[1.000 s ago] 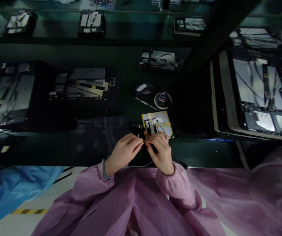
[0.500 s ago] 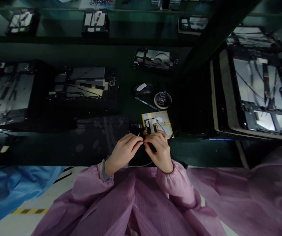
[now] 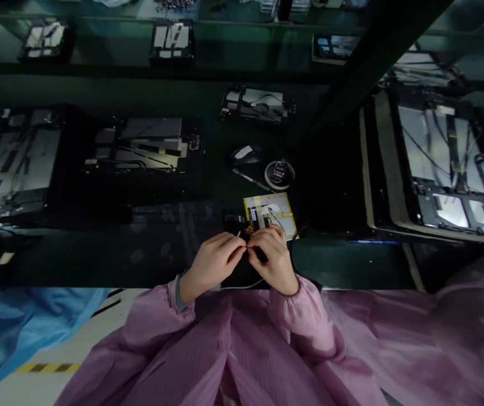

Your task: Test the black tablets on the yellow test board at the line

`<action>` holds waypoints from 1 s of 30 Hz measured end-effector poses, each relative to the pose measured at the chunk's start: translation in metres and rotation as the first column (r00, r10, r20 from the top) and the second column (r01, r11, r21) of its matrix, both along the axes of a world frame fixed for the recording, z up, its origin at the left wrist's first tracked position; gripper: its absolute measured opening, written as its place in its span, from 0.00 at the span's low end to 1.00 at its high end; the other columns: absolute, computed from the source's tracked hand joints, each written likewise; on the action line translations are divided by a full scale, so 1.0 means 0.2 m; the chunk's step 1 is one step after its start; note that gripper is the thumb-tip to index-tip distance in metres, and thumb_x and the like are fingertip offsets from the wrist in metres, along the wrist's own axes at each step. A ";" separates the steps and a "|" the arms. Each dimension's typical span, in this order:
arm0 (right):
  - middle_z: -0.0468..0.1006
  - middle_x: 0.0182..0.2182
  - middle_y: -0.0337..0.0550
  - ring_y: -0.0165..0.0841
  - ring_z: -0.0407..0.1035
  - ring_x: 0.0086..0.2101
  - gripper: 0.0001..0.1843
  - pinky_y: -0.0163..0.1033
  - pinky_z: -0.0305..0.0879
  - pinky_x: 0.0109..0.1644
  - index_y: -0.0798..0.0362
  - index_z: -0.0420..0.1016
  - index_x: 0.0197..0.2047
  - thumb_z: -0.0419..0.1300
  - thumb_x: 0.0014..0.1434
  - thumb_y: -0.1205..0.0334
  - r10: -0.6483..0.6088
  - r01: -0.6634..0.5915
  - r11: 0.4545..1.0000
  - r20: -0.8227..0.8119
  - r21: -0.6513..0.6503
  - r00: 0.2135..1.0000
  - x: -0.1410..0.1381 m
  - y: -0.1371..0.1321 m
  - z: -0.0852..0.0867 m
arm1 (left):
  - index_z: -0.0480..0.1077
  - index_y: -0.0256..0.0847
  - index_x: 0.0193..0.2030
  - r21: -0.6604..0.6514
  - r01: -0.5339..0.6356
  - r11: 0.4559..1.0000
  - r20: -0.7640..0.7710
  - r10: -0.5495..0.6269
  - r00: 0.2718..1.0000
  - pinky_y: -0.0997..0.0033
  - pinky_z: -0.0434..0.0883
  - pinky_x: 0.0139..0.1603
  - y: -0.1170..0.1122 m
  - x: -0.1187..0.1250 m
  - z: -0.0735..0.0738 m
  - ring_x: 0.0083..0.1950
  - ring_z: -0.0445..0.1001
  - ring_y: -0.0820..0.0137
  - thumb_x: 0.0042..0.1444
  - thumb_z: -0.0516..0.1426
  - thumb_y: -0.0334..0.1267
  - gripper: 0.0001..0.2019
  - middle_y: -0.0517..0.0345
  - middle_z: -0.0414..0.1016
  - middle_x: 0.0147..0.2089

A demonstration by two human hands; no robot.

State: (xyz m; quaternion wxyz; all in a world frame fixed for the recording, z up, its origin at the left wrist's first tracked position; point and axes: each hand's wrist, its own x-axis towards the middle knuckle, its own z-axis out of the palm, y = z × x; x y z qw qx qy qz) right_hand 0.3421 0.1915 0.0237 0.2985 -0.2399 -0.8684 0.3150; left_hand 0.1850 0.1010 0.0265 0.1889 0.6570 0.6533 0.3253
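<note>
My left hand [image 3: 218, 262] and my right hand [image 3: 273, 256] meet fingertip to fingertip above the front of the dark green bench. Both are closed in a pinch, and whatever sits between the fingertips is too small to make out. A thin pale tip [image 3: 238, 233] sticks up by the left fingers. Just beyond my right hand lies a flat battery pack [image 3: 282, 204] with yellow edges, tape and a label; the knuckles hide its near part. Left of it is a small dark connector piece [image 3: 235, 219]. A black mat [image 3: 169, 231] lies left of my hands.
Behind the battery pack are a pen [image 3: 250, 179], a black mouse [image 3: 245, 153] and a round white-rimmed dish [image 3: 279, 175]. Stacked device housings stand left [image 3: 140, 146] and right [image 3: 448, 152]. Others sit on a shelf [image 3: 172, 39]. A blue pen [image 3: 372, 242] lies right. Neighbouring sleeves flank me.
The camera view has shifted slightly. The device at the back middle appears a little further left. My hands keep nearly the same pinched pose.
</note>
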 end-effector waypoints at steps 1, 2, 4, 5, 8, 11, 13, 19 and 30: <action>0.78 0.38 0.42 0.38 0.70 0.45 0.05 0.52 0.58 0.59 0.49 0.74 0.41 0.59 0.61 0.62 0.017 -0.018 0.999 -0.014 -0.041 1.000 0.02 0.02 0.01 | 0.68 0.41 0.39 -0.005 0.000 1.000 0.021 0.000 1.000 0.69 0.70 0.41 0.00 0.00 0.01 0.38 0.72 0.70 0.64 0.51 0.32 0.05 0.57 0.73 0.36; 0.78 0.42 0.44 0.39 0.70 0.48 0.08 0.51 0.60 0.58 0.49 0.74 0.44 0.58 0.61 0.59 0.018 -0.022 0.995 -0.041 -0.096 0.999 0.04 0.04 0.02 | 0.69 0.41 0.41 -0.003 -0.005 1.000 0.047 0.005 0.999 0.69 0.71 0.42 0.00 0.00 0.02 0.40 0.73 0.69 0.63 0.52 0.33 0.04 0.55 0.73 0.39; 0.76 0.47 0.47 0.40 0.69 0.50 0.13 0.48 0.64 0.55 0.50 0.73 0.49 0.53 0.65 0.55 -0.081 0.057 0.972 -0.099 -0.227 0.992 0.07 0.10 0.02 | 0.67 0.42 0.50 0.008 -0.020 1.000 0.119 0.019 0.993 0.69 0.72 0.42 -0.02 -0.01 0.03 0.44 0.73 0.68 0.61 0.56 0.37 0.10 0.50 0.71 0.51; 0.76 0.47 0.47 0.39 0.69 0.50 0.15 0.47 0.66 0.54 0.50 0.72 0.50 0.49 0.67 0.56 -0.171 0.136 0.951 -0.105 -0.278 0.980 0.08 0.14 0.01 | 0.65 0.43 0.55 0.013 -0.027 1.000 0.161 0.024 0.987 0.69 0.72 0.42 -0.03 -0.02 0.04 0.44 0.73 0.69 0.60 0.57 0.39 0.17 0.48 0.68 0.57; 0.76 0.41 0.46 0.37 0.71 0.43 0.18 0.43 0.67 0.50 0.51 0.73 0.49 0.44 0.69 0.58 -0.342 0.335 0.917 0.007 -0.217 0.940 0.08 0.27 -0.05 | 0.56 0.46 0.64 0.023 -0.077 0.997 0.260 0.068 0.963 0.69 0.73 0.42 -0.09 -0.07 0.05 0.44 0.72 0.70 0.60 0.58 0.40 0.27 0.45 0.59 0.65; 0.75 0.42 0.49 0.39 0.68 0.43 0.16 0.44 0.66 0.49 0.54 0.75 0.48 0.48 0.67 0.61 -0.289 0.279 0.957 0.203 0.075 0.936 0.04 0.36 -0.14 | 0.57 0.46 0.64 0.023 -0.255 0.967 0.232 0.243 0.942 0.64 0.71 0.52 -0.19 -0.17 0.04 0.52 0.71 0.66 0.62 0.55 0.38 0.24 0.47 0.60 0.64; 0.74 0.43 0.51 0.40 0.66 0.43 0.16 0.45 0.65 0.49 0.55 0.75 0.48 0.49 0.65 0.63 -0.287 0.220 0.945 0.291 0.240 0.913 0.01 0.38 -0.18 | 0.60 0.44 0.61 0.028 -0.417 0.908 0.148 0.409 0.900 0.60 0.67 0.58 -0.28 -0.26 0.01 0.57 0.68 0.62 0.62 0.54 0.39 0.21 0.48 0.64 0.61; 0.74 0.42 0.50 0.41 0.63 0.41 0.16 0.45 0.62 0.46 0.53 0.75 0.50 0.50 0.65 0.64 -0.363 0.187 0.871 0.338 0.453 0.868 -0.02 0.35 -0.21 | 0.65 0.41 0.57 0.022 -0.732 0.681 -0.072 0.731 0.678 0.51 0.61 0.63 -0.59 -0.54 -0.13 0.62 0.63 0.54 0.61 0.53 0.50 0.22 0.45 0.67 0.59; 0.74 0.42 0.50 0.40 0.62 0.41 0.15 0.42 0.59 0.45 0.54 0.75 0.48 0.50 0.63 0.66 -0.388 0.149 0.813 0.333 0.563 0.860 -0.02 0.36 -0.24 | 0.69 0.46 0.55 -0.286 -0.706 0.648 0.533 0.720 0.444 0.57 0.63 0.63 -0.61 -0.72 -0.12 0.62 0.66 0.56 0.55 0.57 0.52 0.23 0.53 0.71 0.58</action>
